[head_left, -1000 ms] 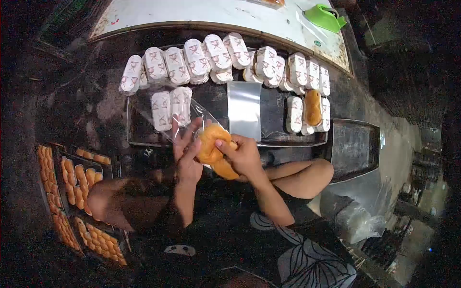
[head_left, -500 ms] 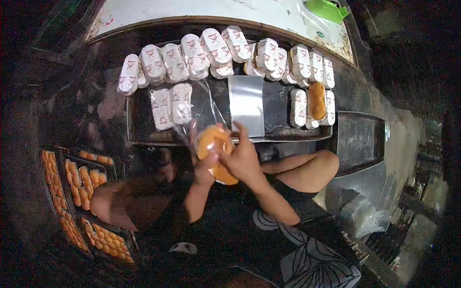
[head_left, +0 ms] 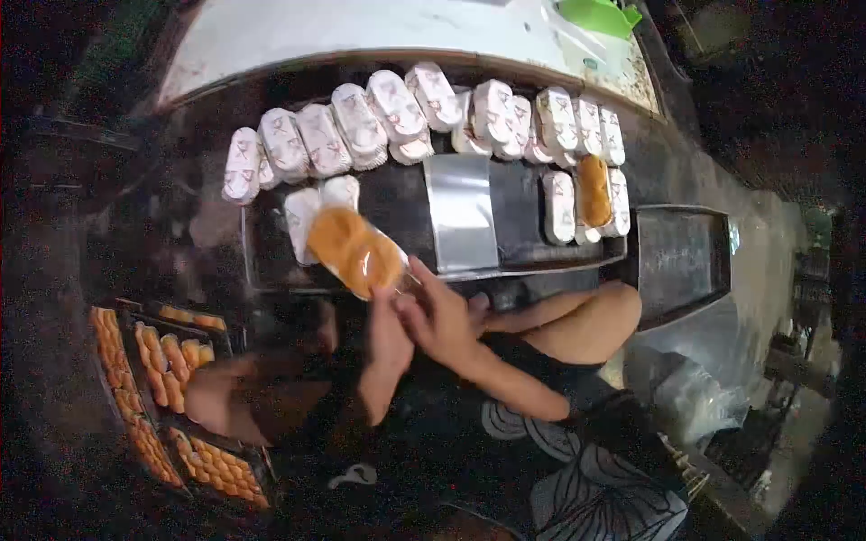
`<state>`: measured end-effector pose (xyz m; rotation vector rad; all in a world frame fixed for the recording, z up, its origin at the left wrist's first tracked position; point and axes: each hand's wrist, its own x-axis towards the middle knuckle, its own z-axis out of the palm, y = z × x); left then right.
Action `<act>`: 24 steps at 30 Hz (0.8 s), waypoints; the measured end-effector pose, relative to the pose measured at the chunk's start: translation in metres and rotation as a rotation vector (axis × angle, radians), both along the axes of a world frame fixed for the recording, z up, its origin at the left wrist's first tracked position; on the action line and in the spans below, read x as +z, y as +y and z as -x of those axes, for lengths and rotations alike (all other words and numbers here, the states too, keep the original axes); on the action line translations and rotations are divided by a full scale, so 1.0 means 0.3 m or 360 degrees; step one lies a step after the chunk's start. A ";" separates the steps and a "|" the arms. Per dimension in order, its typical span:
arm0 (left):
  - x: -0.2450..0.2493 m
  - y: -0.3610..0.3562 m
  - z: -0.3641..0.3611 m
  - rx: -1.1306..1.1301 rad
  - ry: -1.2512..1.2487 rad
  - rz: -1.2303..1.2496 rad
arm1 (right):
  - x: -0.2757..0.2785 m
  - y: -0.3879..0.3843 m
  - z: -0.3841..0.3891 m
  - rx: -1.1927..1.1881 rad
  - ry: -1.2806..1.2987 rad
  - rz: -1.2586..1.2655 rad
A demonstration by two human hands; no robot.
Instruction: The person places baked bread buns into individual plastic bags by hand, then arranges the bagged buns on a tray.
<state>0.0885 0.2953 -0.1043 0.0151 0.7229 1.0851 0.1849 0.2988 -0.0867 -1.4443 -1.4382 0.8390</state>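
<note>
A golden-brown bread roll (head_left: 347, 243), apparently in a clear plastic bag with a white paper liner at its edge, tilts up and left over the tray's front edge. My left hand (head_left: 390, 338) is closed at its lower end, thumb against the wrapping. My right hand (head_left: 444, 325) sits just beside it, fingers curled around what looks like the bag's gathered end. Behind the roll lie white paper-lined packs (head_left: 302, 212), partly hidden by it. A stack of clear plastic bags (head_left: 462, 212) lies flat in the black tray (head_left: 532, 270).
Many white printed packs (head_left: 361, 122) line the tray's far side. On the right, an unprinted-side-up roll (head_left: 593, 189) rests on more packs. Trays of rolls (head_left: 216, 464) stand at lower left. Another dark tray (head_left: 681, 261) and crumpled plastic (head_left: 695, 397) are at right.
The roll has swung up and left, away from my body, and now covers part of the left packs. Both hands have shifted to its lower end, and the loose plastic above it no longer shows.
</note>
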 end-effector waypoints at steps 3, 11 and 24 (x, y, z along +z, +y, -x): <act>-0.110 0.005 -0.129 -0.0657 0.1543 -0.0856 | 0.078 0.361 -0.179 0.0034 -0.0408 0.0443; -0.540 0.129 -0.051 -0.1573 0.2301 -0.1460 | 0.012 0.233 -0.201 0.0434 -0.0103 0.0440; -0.035 0.118 -0.075 -0.0456 0.2067 -0.1232 | -0.133 0.007 -0.139 -0.0017 0.0529 0.1175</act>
